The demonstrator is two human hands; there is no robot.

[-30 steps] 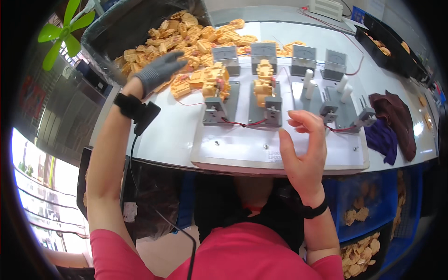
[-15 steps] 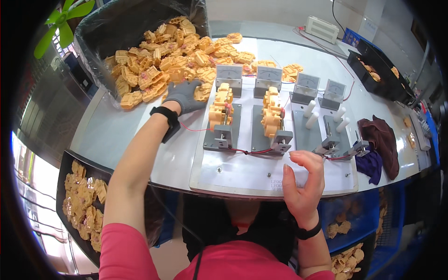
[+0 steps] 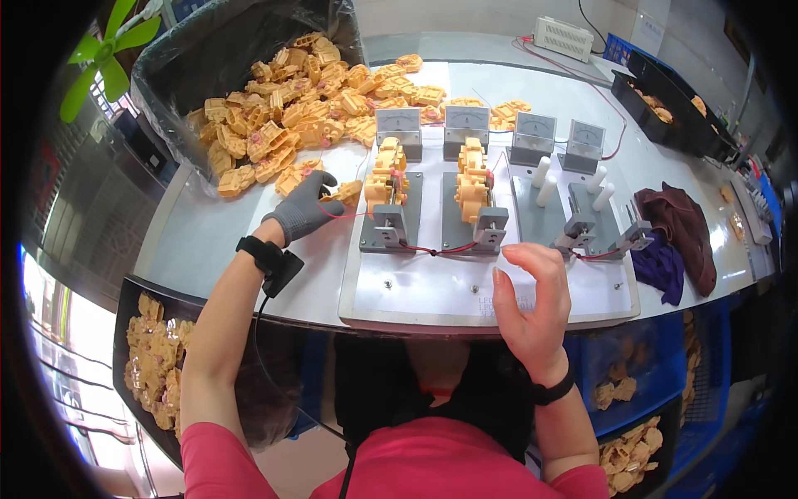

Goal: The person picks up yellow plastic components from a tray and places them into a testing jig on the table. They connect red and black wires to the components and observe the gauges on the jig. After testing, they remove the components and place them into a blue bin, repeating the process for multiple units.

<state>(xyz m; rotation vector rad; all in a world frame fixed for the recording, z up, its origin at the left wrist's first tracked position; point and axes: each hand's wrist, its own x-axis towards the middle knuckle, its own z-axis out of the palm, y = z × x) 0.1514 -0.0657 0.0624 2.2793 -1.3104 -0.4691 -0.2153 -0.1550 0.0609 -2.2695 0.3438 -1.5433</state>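
Observation:
My left hand (image 3: 303, 209), in a grey glove, grips a yellow plastic part (image 3: 347, 193) just left of the test board (image 3: 416, 301). A thin red wire runs beside its fingers. Two similar yellow assemblies, one on the left fixture (image 3: 386, 175) and one on the second fixture (image 3: 472, 181), stand upright in metal holders. Bare and empty, my right hand (image 3: 536, 312) hovers over the board's front, thumb and forefinger apart, close to the second fixture's metal block (image 3: 490, 226).
Yellow parts (image 3: 283, 108) spill from a plastic-lined bin (image 3: 191, 66). Dial meters (image 3: 467, 122) stand behind the fixtures; white pegs (image 3: 546, 191) rise at right. Cloths (image 3: 677, 233) lie on the right. Black trays (image 3: 665, 91) and a blue crate (image 3: 648, 374) hold more parts.
My left hand has come back toward me and slightly left from the pile, bringing a yellow part with it. My right hand keeps nearly the same place and pose.

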